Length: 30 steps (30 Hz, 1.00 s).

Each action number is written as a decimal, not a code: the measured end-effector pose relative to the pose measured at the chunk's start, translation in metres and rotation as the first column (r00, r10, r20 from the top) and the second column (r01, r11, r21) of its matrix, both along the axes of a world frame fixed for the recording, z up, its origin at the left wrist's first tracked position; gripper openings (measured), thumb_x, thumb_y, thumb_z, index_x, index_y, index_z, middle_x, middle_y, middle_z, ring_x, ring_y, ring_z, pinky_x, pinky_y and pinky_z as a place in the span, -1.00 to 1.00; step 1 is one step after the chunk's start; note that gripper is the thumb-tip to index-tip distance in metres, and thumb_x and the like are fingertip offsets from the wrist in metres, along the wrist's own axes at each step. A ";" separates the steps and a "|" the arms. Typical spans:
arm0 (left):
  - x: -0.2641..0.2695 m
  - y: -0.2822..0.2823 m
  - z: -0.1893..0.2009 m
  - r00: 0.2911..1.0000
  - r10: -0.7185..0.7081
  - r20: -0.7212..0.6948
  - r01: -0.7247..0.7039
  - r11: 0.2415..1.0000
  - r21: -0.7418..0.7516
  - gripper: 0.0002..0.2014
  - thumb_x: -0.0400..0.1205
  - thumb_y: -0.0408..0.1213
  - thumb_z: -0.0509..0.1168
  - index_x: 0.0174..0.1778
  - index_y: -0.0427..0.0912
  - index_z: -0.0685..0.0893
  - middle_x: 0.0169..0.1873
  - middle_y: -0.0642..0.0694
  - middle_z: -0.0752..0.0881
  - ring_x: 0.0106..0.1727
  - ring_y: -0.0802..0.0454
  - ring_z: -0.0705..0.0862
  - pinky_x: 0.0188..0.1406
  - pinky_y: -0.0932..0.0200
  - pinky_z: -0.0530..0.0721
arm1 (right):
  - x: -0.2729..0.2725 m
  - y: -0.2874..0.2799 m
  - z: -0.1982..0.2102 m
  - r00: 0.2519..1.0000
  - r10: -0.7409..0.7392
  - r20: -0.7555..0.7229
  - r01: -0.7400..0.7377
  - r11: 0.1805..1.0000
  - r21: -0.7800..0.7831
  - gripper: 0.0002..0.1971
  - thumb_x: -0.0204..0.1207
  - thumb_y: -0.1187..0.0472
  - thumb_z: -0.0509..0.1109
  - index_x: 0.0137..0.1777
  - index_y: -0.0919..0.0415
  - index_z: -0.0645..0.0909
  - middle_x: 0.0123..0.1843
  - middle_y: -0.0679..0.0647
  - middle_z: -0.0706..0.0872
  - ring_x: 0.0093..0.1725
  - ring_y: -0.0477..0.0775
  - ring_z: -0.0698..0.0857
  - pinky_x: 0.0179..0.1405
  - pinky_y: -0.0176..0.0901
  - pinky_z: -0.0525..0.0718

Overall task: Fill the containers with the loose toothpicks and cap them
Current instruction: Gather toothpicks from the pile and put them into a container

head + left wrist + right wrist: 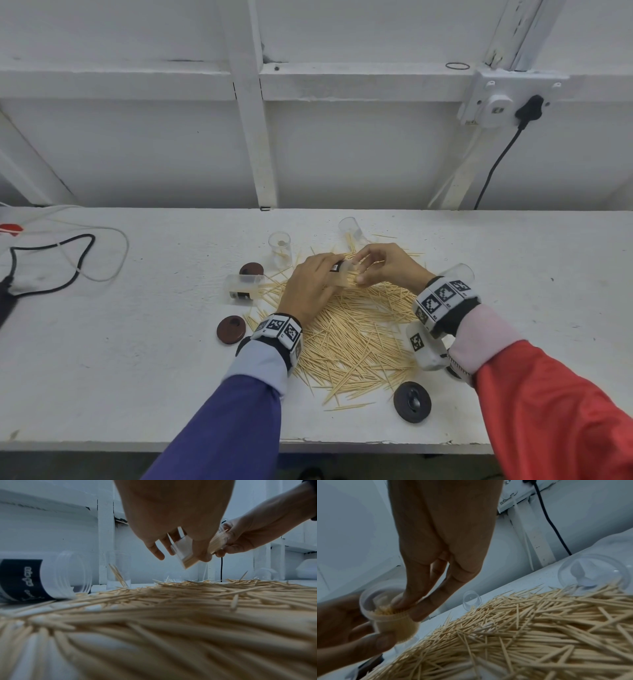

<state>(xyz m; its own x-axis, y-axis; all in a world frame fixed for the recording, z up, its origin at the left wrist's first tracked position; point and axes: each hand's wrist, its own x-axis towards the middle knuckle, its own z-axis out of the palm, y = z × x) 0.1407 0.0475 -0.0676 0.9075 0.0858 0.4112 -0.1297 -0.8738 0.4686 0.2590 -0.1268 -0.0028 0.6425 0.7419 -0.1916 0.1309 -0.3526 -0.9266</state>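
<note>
Across the middle of the white bench [137, 377] I see a rough heap of thin pale toothpicks [356, 339]. Above its far edge my left hand [308, 284] grips a clear round container [392, 616], tilted, partly packed. My right hand [387, 263] pushes fingertips [399, 601] into its mouth; whether they pinch toothpicks is hidden.
</note>
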 end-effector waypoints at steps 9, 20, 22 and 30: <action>0.002 0.001 -0.003 1.000 -0.010 -0.029 0.009 1.000 -0.028 -0.45 0.57 -0.15 0.43 0.48 -0.12 0.49 0.36 -0.02 0.59 0.39 0.02 0.50 0.33 -0.01 0.53 | 0.000 0.000 0.000 0.999 0.031 -0.005 -0.032 0.999 -0.015 -0.56 0.23 0.44 0.68 0.12 0.32 0.68 -0.14 0.10 0.72 -0.30 -0.08 0.78 -0.24 -0.28 0.73; 0.001 0.004 -0.001 0.993 0.121 -0.016 -0.121 0.993 -0.013 -0.47 0.56 -0.25 0.43 0.47 -0.17 0.51 0.34 -0.07 0.61 0.32 -0.04 0.54 0.28 -0.02 0.54 | 0.012 -0.003 -0.003 0.878 0.150 0.454 0.047 0.917 -0.395 -0.75 0.47 0.28 0.55 0.11 0.14 0.62 0.01 0.10 0.71 -0.07 0.06 0.71 -0.19 -0.16 0.75; 0.001 0.004 -0.001 0.994 0.108 -0.023 -0.108 0.994 -0.002 -0.46 0.57 -0.22 0.43 0.47 -0.14 0.50 0.34 -0.06 0.60 0.32 -0.02 0.54 0.29 -0.01 0.54 | 0.010 -0.004 -0.010 0.750 0.353 0.560 0.087 0.786 -0.612 -0.60 0.47 0.10 0.54 0.28 0.08 0.58 0.19 0.01 0.65 0.14 0.03 0.63 0.06 -0.10 0.66; 0.000 0.004 -0.002 0.993 0.116 -0.031 -0.117 0.993 -0.009 -0.46 0.59 -0.02 0.39 0.46 -0.12 0.51 0.29 -0.03 0.62 0.26 0.00 0.56 0.21 0.01 0.55 | -0.006 0.000 -0.029 0.629 0.505 0.591 0.077 0.716 -0.694 -0.68 0.56 0.14 0.39 0.30 0.12 0.59 0.18 0.02 0.70 0.12 0.03 0.64 -0.05 -0.18 0.59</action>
